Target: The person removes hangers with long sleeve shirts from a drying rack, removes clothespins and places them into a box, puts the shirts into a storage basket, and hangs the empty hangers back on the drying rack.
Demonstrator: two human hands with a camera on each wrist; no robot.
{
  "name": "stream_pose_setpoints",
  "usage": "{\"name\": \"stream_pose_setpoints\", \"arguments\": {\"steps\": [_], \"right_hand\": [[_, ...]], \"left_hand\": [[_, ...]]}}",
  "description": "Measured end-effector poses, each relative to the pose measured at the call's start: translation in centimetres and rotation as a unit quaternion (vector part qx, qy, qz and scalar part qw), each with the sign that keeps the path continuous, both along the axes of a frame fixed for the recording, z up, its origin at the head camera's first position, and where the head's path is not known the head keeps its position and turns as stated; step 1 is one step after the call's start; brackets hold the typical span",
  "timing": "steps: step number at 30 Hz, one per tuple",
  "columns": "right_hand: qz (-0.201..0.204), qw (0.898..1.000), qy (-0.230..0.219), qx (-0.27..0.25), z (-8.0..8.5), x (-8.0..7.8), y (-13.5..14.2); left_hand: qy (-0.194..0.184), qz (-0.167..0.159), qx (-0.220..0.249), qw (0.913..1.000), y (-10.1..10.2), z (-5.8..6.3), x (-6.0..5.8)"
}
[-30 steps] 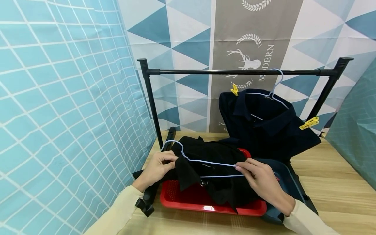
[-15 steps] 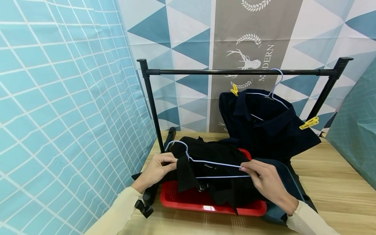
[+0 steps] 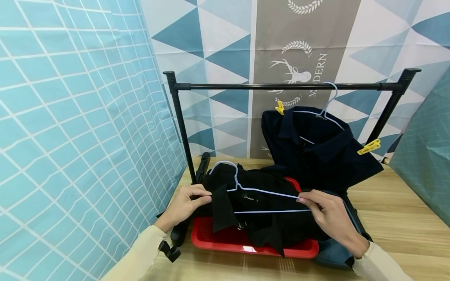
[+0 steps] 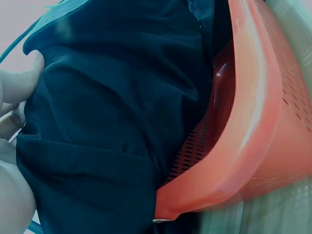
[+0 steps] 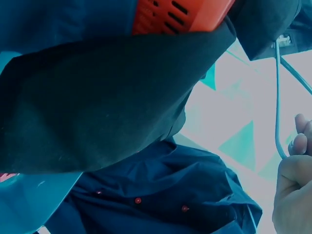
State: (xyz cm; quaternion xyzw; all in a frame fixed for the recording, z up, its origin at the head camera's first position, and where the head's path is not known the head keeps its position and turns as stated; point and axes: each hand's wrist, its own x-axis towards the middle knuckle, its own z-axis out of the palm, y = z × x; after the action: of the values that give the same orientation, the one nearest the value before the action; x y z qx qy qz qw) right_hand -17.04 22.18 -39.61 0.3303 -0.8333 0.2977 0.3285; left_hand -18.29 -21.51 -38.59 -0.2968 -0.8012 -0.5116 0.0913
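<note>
A black collared shirt [image 3: 260, 230] lies over the red basket [image 3: 242, 248], its collar held up at the left. My left hand [image 3: 188, 205] pinches the shirt by the collar edge between thumb and fingers; the left wrist view shows the thumb on the dark cloth [image 4: 107, 97]. My right hand [image 3: 328, 214] pinches a light blue hanger [image 3: 268, 192] near its right end. The hanger's hook [image 3: 226, 163] points up and left, and its left end lies behind the collar, hidden from the head camera. In the right wrist view, the hanger [image 5: 279, 97] runs down to the fingers.
A black clothes rack [image 3: 246, 86] stands behind. From its bar hangs a dark navy shirt [image 3: 327, 156] on a similar hanger, with a yellow clip [image 3: 370, 147] on the right and another yellow clip [image 3: 279, 107] on the left. A dark blue basin [image 3: 330, 253] sits beside the basket.
My right hand has moved right with the hanger, and the hook has shifted right and up. The hanger's left part has slid behind the collar. My left hand stays nearly still.
</note>
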Motion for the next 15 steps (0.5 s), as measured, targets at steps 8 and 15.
{"name": "stream_pose_setpoints", "arguments": {"steps": [8,15], "right_hand": [[-0.009,1.000,0.003,-0.006,0.1,0.1,1.1],[-0.012,1.000,0.003,-0.017,0.1,0.1,1.8]], "left_hand": [[0.001,0.011,-0.010,0.9999,-0.1,-0.2,0.2],[0.010,0.005,-0.002,0.9999,0.3,1.3,1.6]]}}
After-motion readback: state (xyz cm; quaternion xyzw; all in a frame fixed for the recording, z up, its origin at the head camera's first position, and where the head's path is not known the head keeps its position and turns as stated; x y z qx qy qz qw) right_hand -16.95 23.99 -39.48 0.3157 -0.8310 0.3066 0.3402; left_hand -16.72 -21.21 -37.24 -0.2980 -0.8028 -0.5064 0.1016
